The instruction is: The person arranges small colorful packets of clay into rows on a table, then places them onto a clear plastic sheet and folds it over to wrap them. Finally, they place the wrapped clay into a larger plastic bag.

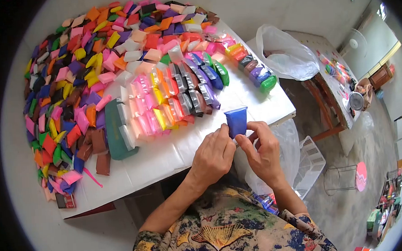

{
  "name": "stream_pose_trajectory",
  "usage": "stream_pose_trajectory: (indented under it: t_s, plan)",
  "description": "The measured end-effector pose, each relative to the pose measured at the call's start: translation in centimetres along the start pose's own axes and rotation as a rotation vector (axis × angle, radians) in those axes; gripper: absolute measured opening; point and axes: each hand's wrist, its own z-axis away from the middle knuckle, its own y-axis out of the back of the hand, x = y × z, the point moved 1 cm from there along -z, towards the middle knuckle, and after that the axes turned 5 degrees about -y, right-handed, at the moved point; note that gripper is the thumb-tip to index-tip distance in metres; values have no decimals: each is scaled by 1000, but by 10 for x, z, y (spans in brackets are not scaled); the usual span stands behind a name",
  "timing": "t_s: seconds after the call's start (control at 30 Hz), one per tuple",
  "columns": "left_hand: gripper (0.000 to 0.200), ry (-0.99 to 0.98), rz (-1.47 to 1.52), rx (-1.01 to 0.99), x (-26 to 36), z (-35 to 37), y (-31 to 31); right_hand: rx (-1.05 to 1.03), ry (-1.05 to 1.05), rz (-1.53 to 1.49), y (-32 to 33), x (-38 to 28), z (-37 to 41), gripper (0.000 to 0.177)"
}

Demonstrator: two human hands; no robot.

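Observation:
A small blue packet (237, 120), soft-looking like wrapped modelling clay, stands upright above the table's front edge. My left hand (214, 153) pinches its lower left side, with the fingers curled. At its lower right corner, the thumb and fingers of my right hand (262, 150) close on it too. Just beyond my hands, rows of coloured packets (163, 102) in clear wrapping overlap on the white tabletop (259, 104). Against the left end of these rows lies a dark green block (117, 130). Another wrapped row (251, 66) lies near the right edge.
A big heap of loose coloured packets (70, 68) covers the table's left and back. Clear plastic bags (288, 52) lie to the right, one hanging beside my right hand. On the floor are a white basket (310, 163) and a pink-topped stool (361, 176). A second table (331, 87) stands behind.

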Motion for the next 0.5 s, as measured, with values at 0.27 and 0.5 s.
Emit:
stream_pose_trajectory:
  t_s: [0.27,0.5]
  plan:
    - [22,-37,119,-5,-9,-1,-1,-87,-87,-336,-11,18,-25,42]
    - [29,138,297,-20,-16,3,-5,-193,-4,-131,-10,40,-71,44]
